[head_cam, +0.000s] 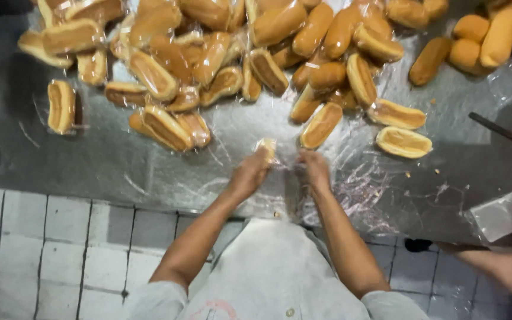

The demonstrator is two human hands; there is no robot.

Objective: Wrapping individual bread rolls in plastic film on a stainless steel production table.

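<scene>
Both hands are working low over the metal worktop (90, 172), close in front of the body. The left hand (249, 175) has its grip closed round a small pale bun (267, 147), holding it end-up so its top pokes clear above the fingers. Just across from that grip, the right hand (315, 170) pinches what looks like a clear plastic wrapper (285, 161) stretched between the two hands, though the film is blurred and hard to trace. The bun sits high in the grip, likely so the film can pass around it.

Beyond the grip lies a big heap of split, filled rolls (208, 59), many already wrapped, kept within arm's reach. To the right of it, two open rolls (403, 142) lie cut face up. Far right, another person's forearm (505, 269) and a clear bag (505, 213) come into view.
</scene>
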